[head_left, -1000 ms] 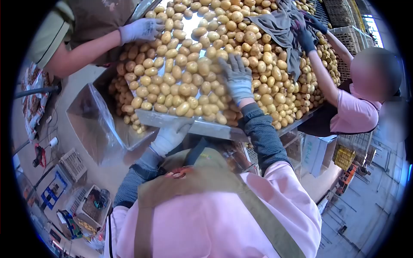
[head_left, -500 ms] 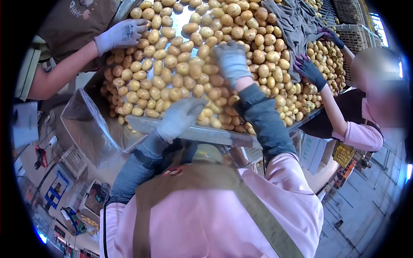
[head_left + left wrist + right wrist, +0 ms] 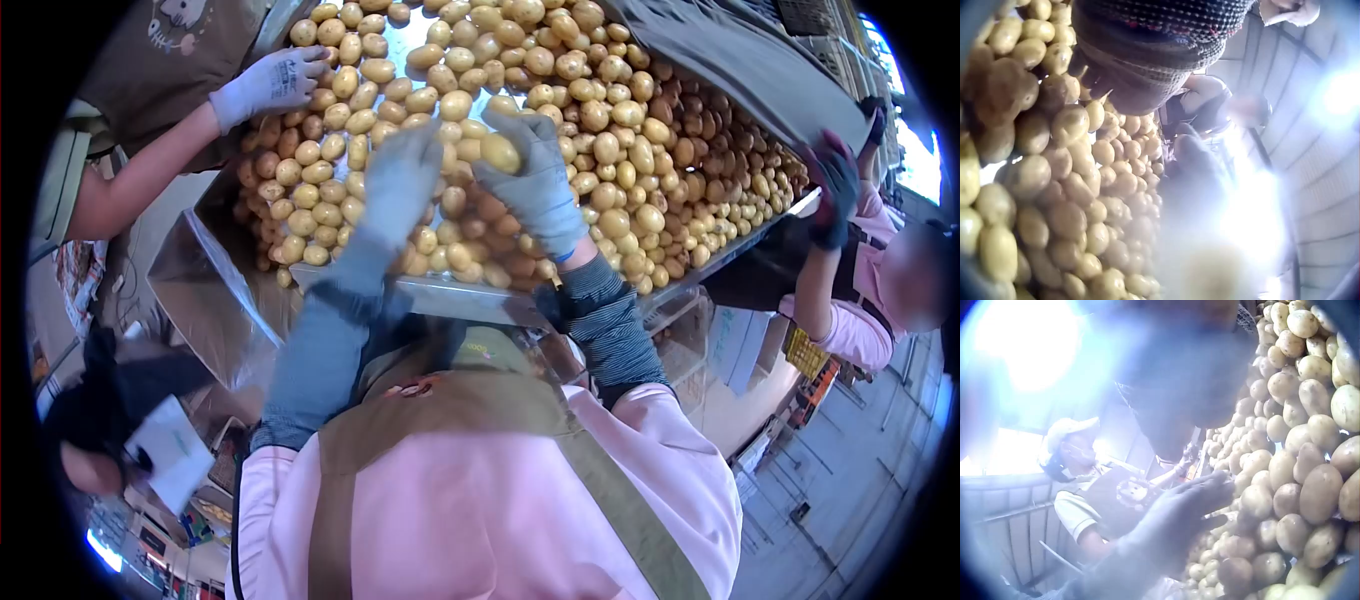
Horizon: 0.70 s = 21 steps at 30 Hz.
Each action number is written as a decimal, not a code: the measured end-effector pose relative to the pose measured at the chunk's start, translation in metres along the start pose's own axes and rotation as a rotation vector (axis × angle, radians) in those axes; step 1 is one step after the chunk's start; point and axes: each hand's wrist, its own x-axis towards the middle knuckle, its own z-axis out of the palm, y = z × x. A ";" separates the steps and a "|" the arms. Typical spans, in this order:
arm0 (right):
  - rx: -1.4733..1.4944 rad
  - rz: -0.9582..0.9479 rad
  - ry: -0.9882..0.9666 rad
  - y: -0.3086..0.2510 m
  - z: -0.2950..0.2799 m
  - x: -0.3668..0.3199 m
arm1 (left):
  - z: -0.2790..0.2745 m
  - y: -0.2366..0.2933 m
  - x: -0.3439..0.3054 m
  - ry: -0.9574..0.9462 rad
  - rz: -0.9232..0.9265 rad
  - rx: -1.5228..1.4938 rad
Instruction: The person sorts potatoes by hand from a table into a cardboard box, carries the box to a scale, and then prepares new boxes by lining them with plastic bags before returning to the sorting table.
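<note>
While right hand grips potato, left hand outstretched, blurred

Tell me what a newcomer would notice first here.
Potatoes heaped across the metal table, at the head view's top, would probably draw the eye first. Near the middle, the gloved right hand holds one potato, beside the left hand. At upper right, another person holds a grey cloth.

"What sort of place was it?"
"A produce-sorting workshop, by the look of it: loose potatoes covered a metal-rimmed desk."
"What else showed that?"
"Aproned workers stood round it, with plastic sheeting and a yellow crate nearby."
</note>
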 end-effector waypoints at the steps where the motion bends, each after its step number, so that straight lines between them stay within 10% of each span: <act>1: 0.026 0.013 0.013 -0.002 -0.002 -0.005 | 0.008 -0.009 0.017 -0.060 0.060 0.199; 7: 0.115 0.047 0.032 -0.028 -0.023 -0.031 | 0.038 0.001 0.082 -0.559 -0.036 0.627; 14: 1.330 0.751 0.041 0.003 -0.003 -0.137 | -0.007 0.035 0.008 -0.207 -0.286 -0.373; 16: 0.969 0.578 -0.029 -0.015 -0.002 -0.154 | 0.020 0.026 -0.039 -0.042 0.291 -0.019; 17: 1.402 0.767 0.017 -0.012 0.002 -0.155 | 0.020 0.042 -0.056 -0.188 0.501 0.059; 18: 1.811 0.992 0.150 -0.008 0.006 -0.155 | 0.023 0.053 -0.065 -0.206 0.521 -0.025; 21: 1.696 0.917 0.060 0.000 -0.012 -0.168 | 0.030 0.047 -0.047 -0.086 0.490 -0.019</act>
